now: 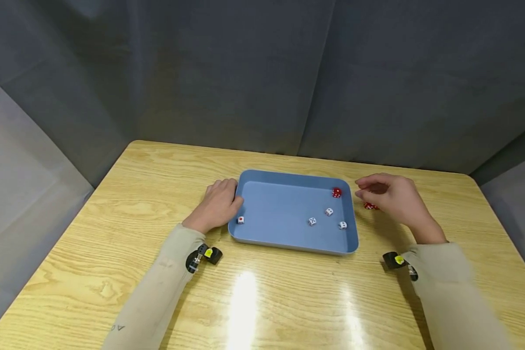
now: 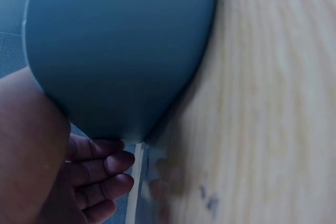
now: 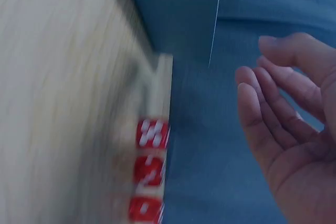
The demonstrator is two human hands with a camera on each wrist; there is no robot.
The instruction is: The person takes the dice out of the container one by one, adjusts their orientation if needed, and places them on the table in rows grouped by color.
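Tray (image 1: 288, 243) holds four white dice (image 1: 329, 212), one red die (image 1: 337, 193)

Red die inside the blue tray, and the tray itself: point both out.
red die (image 1: 337, 193), head view, on its top face.
blue tray (image 1: 288, 246), head view, on its near rim.

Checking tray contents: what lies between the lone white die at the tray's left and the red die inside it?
Head view: bare tray floor between white die and red die.

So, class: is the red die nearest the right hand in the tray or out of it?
Out. The red die lies on the table beyond the tray wall, under the right hand.
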